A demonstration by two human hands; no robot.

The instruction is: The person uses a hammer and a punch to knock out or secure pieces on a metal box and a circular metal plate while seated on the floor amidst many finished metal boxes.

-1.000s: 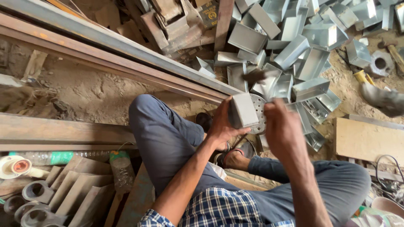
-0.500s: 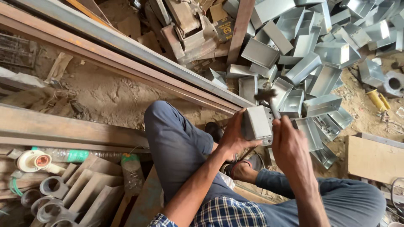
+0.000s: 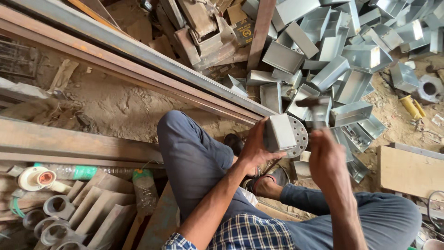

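Note:
My left hand grips a small grey sheet-metal box and holds it above my knee. Directly behind the box is a round perforated metal disc. To the right of the box, my right hand is closed on the handle of a hammer. The hammer's dark head is blurred and stands a little above and to the right of the box. I sit on the ground with both legs bent in blue-grey trousers.
A large heap of similar metal boxes covers the ground ahead. A long steel beam runs diagonally on the left. Plastic bottles, metal rings, a wooden board and a yellow-handled tool lie around.
My right hand has drawn slightly away from the box and the hammer head now shows blurred above it. My left hand keeps its grip on the box.

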